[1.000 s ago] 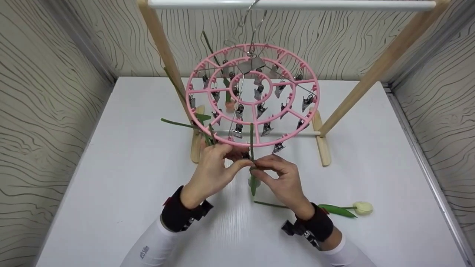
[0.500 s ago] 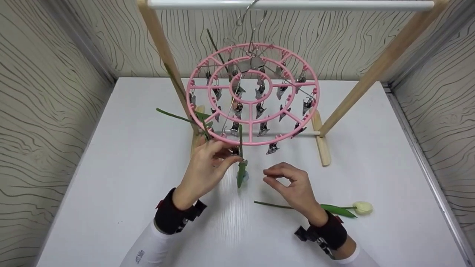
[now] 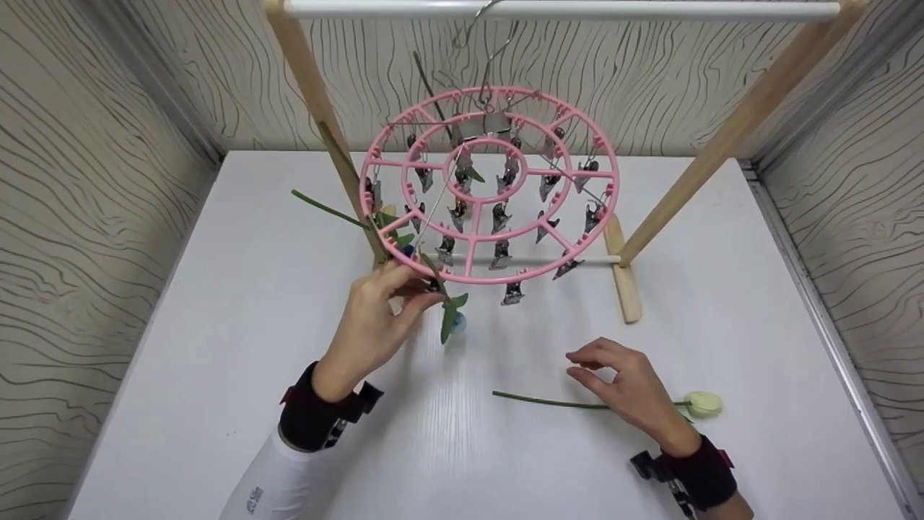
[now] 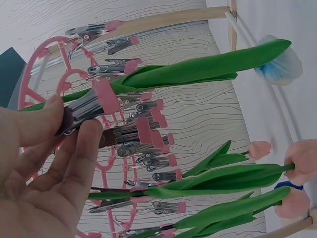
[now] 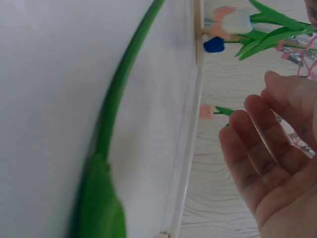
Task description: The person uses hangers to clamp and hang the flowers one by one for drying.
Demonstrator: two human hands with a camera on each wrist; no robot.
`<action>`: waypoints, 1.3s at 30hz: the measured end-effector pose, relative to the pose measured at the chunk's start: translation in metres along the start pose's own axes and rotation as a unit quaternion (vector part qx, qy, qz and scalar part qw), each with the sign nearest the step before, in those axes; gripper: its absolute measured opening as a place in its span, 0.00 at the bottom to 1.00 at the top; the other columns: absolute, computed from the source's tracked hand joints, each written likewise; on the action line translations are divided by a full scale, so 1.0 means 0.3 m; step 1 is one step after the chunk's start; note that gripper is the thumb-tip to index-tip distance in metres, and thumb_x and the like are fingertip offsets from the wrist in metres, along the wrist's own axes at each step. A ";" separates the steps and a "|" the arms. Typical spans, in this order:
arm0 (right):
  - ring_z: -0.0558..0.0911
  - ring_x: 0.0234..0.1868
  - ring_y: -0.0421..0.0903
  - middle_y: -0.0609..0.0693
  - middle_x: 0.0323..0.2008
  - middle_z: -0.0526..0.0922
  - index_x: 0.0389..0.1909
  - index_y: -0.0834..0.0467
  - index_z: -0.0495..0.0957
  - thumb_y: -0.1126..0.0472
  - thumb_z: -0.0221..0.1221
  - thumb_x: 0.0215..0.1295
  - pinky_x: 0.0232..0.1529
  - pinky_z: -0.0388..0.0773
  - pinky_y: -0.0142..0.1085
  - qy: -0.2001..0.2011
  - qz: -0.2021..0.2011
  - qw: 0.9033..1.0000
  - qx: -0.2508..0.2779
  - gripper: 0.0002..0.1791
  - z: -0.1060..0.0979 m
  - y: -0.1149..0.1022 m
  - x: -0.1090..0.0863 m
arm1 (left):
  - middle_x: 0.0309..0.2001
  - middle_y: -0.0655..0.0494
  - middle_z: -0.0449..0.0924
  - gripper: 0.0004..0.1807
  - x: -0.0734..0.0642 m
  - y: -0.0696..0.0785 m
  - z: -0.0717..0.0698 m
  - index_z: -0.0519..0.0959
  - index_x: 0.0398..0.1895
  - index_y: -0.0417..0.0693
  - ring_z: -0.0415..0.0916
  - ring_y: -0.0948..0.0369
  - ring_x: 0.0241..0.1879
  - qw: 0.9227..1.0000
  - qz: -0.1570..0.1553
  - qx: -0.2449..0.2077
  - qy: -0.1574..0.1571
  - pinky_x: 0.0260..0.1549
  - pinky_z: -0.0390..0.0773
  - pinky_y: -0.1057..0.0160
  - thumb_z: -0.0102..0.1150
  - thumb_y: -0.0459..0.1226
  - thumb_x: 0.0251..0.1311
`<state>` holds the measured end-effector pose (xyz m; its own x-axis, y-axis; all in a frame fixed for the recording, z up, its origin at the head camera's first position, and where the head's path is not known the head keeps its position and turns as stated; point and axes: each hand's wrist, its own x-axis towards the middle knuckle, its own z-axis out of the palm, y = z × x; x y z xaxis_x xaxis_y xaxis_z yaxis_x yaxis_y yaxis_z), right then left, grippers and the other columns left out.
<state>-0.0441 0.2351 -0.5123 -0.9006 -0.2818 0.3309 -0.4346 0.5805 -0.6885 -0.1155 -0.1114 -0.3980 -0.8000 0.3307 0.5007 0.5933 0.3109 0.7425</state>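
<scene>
My left hand [image 3: 364,328] pinches a metal clip [image 4: 89,109] with pink tips between thumb and fingers, at the front left of a pink round clip hanger [image 3: 469,279]. Against that clip lies the green stem of a white-and-blue tulip [image 4: 285,62], hanging flower down; whether the tips clamp it I cannot tell. Away from the hanger, my right hand [image 3: 635,383] holds nothing, its fingers loosely bent, above a pale-yellow tulip [image 3: 704,404] lying on the table. The right hand partly hides that tulip's leaf. Pink tulips [image 4: 303,161] hang from other clips on the left side.
The hanger hooks over the white bar [image 3: 563,9] of a wooden rack [image 3: 729,137], whose feet stand on the white table [image 3: 238,347]. Several free clips [image 3: 512,292] dangle from the rings. A dark-blue tulip [image 5: 214,44] hangs among the pink ones. Patterned walls [image 3: 65,217] enclose the table.
My right hand has let go of the white-and-blue tulip and moved right, towards me. My left hand has shifted left with the clip, the tulip moving along as the hanger turns.
</scene>
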 end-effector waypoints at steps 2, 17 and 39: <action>0.78 0.33 0.36 0.40 0.33 0.80 0.37 0.48 0.82 0.61 0.67 0.51 0.30 0.74 0.27 -0.006 0.012 1.000 -0.028 0.11 -0.014 0.038 -0.033 | 0.38 0.60 0.79 0.13 0.000 -0.005 -0.009 0.79 0.42 0.53 0.78 0.69 0.35 1.000 -0.002 -0.007 -0.004 0.34 0.78 0.70 0.64 0.35 0.51; 0.76 0.39 0.37 0.36 0.35 0.77 0.40 0.47 0.82 0.46 0.71 0.42 0.38 0.74 0.35 -0.109 0.194 0.960 -0.172 0.21 -0.164 0.140 -0.181 | 0.37 0.55 0.79 0.16 0.006 0.013 -0.056 0.78 0.44 0.44 0.79 0.63 0.33 1.000 -0.009 -0.024 -0.012 0.34 0.79 0.67 0.63 0.27 0.50; 0.72 0.27 0.34 0.35 0.23 0.73 0.22 0.42 0.80 0.62 0.71 0.41 0.26 0.70 0.29 -0.174 0.237 0.937 -0.191 0.12 -0.144 0.098 -0.156 | 0.39 0.55 0.79 0.18 0.016 0.019 -0.077 0.78 0.45 0.42 0.80 0.59 0.35 0.999 0.008 -0.033 -0.019 0.37 0.79 0.62 0.64 0.26 0.48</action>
<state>-0.0147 0.2983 -0.5200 -0.9665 -0.1168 -0.2286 -0.0157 0.9156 -0.4017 -0.1181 -0.1288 -0.3811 -0.7852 0.3699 0.4966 0.5982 0.2458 0.7627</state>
